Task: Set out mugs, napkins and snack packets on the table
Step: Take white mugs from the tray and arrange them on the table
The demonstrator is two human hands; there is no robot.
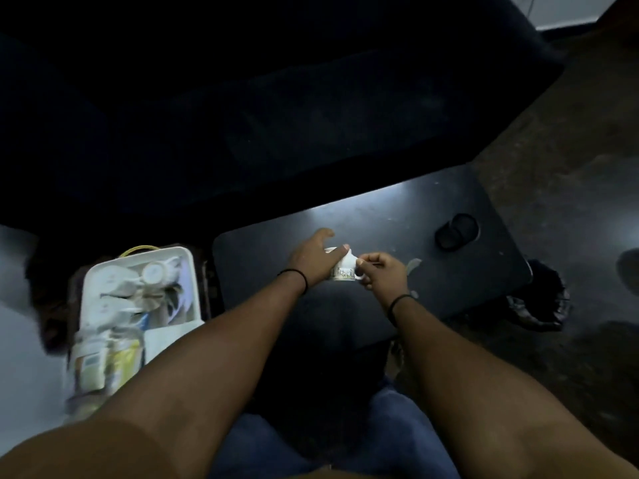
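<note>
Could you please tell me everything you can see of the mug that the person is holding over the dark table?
The mug is small and white, ceramic by its look, with a coloured patterned band near its base. It is tipped well off upright, held between both hands above the dark table. The left hand wraps its body, thumb across the top, while the right hand pinches the handle side. Whether it touches the tabletop cannot be told; the hands hide much of it.

No legible text anywhere; mug (342, 267) shows floral band only, packets in tray (138, 267) too blurred.
</note>
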